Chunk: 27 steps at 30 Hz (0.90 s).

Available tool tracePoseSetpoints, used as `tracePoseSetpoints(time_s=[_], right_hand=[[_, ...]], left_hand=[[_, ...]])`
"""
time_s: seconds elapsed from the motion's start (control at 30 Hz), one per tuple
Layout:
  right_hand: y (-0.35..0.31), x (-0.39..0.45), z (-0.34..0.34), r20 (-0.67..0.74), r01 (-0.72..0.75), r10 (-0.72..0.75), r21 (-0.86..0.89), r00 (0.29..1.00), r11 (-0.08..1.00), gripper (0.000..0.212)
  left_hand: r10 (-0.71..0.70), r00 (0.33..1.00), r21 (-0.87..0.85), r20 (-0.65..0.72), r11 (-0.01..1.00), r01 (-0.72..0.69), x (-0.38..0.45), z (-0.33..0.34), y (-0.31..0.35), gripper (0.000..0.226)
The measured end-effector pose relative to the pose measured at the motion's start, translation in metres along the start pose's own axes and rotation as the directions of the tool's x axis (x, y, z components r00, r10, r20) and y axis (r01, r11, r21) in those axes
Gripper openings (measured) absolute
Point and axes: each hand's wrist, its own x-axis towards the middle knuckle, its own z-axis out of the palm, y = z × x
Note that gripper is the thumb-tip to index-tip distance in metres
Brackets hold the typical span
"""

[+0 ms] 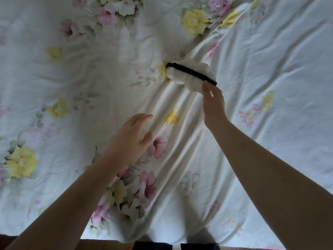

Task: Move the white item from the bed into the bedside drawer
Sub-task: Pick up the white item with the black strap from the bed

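The white item [187, 78] is a puffy, cloud-shaped soft thing with a black strap across its top. It lies near the middle of the bed on a ridge of wrinkled sheet. My right hand [213, 101] reaches to its right end, fingers touching or wrapping that end; the grip itself is hidden behind the hand. My left hand [132, 139] hovers lower left of the item, well apart from it, fingers spread and holding nothing. The bedside drawer is not in view.
A white bed sheet [270, 69] printed with pink and yellow flowers fills the view, creased in folds running toward the item. The near edge of the bed [108, 239] runs along the bottom, with dark floor and clothing below it.
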Motion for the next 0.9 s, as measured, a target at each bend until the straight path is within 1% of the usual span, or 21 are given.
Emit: tracePoseSetpoints(time_s=[0.03, 0.1, 0.2, 0.3, 0.37, 0.4, 0.47, 0.53, 0.57, 0.63, 0.67, 0.7, 0.77, 0.8, 0.83, 0.9], right_hand=[[-0.006, -0.008, -0.003, 0.005, 0.061, -0.061, -0.003, 0.998, 0.998, 0.027], [-0.016, -0.026, -0.013, 0.031, 0.133, -0.131, -0.034, 0.991, 0.991, 0.03], [-0.035, -0.061, -0.031, 0.107, 0.234, -0.228, -0.047, 0.968, 0.971, 0.029], [-0.053, -0.097, -0.055, 0.195, 0.323, -0.305, -0.068, 0.932, 0.944, 0.023], [-0.066, -0.119, -0.071, 0.264, 0.371, -0.34, -0.079, 0.903, 0.925, 0.019], [-0.073, -0.129, -0.078, 0.299, 0.393, -0.353, -0.085, 0.887, 0.916, 0.018], [-0.083, -0.149, -0.092, 0.363, 0.421, -0.369, -0.075, 0.856, 0.904, 0.017], [-0.094, -0.166, -0.105, 0.412, 0.427, -0.374, -0.04, 0.831, 0.903, 0.016], [-0.099, -0.174, -0.11, 0.432, 0.42, -0.368, -0.029, 0.824, 0.907, 0.016], [-0.109, -0.19, -0.119, 0.441, 0.393, -0.347, -0.014, 0.828, 0.92, 0.015], [-0.115, -0.197, -0.123, 0.433, 0.378, -0.339, -0.004, 0.835, 0.926, 0.015], [-0.12, -0.203, -0.126, 0.426, 0.366, -0.332, 0.003, 0.841, 0.931, 0.014], [-0.131, -0.214, -0.132, 0.423, 0.357, -0.326, 0.008, 0.846, 0.934, 0.014], [-0.138, -0.219, -0.134, 0.425, 0.363, -0.331, 0.006, 0.842, 0.932, 0.014], [-0.144, -0.225, -0.136, 0.43, 0.372, -0.338, 0.005, 0.837, 0.928, 0.015], [-0.157, -0.238, -0.138, 0.431, 0.362, -0.339, 0.03, 0.836, 0.932, 0.014]], left_hand=[[0.014, 1.0, 0.004, 0.01, 1.0, -0.014, -0.001, 0.0, 0.004, 0.045], [0.038, 0.999, -0.014, 0.029, 0.999, -0.037, -0.003, 0.001, 0.014, 0.042], [0.027, 1.0, -0.066, 0.007, 0.997, -0.026, -0.006, -0.001, 0.033, 0.041], [0.005, 0.995, -0.102, -0.098, 0.995, -0.015, -0.003, -0.011, 0.052, 0.048], [0.043, 0.985, -0.113, -0.165, 0.992, -0.062, -0.003, -0.021, 0.067, 0.056], [0.067, 0.984, -0.103, -0.166, 0.991, -0.085, -0.004, -0.026, 0.075, 0.062], [0.081, 0.992, -0.074, -0.097, 0.993, -0.088, -0.009, -0.038, 0.089, 0.078], [0.054, 0.998, -0.096, 0.034, 0.994, -0.05, -0.014, -0.052, 0.099, 0.092], [0.027, 0.993, -0.136, 0.115, 0.991, -0.011, -0.018, -0.06, 0.103, 0.094], [-0.019, 0.966, -0.173, 0.257, 0.983, 0.065, -0.027, -0.073, 0.111, 0.091], [-0.03, 0.954, -0.153, 0.298, 0.985, 0.079, -0.032, -0.077, 0.115, 0.085], [-0.037, 0.948, -0.125, 0.317, 0.989, 0.08, -0.038, -0.079, 0.12, 0.075], [-0.044, 0.952, -0.118, 0.302, 0.989, 0.084, -0.051, -0.081, 0.13, 0.042], [-0.055, 0.956, -0.145, 0.288, 0.984, 0.1, -0.058, -0.083, 0.137, 0.031], [-0.068, 0.957, -0.173, 0.283, 0.977, 0.121, -0.065, -0.086, 0.143, 0.027], [-0.091, 0.956, -0.218, 0.281, 0.963, 0.156, -0.079, -0.091, 0.155, 0.032]])
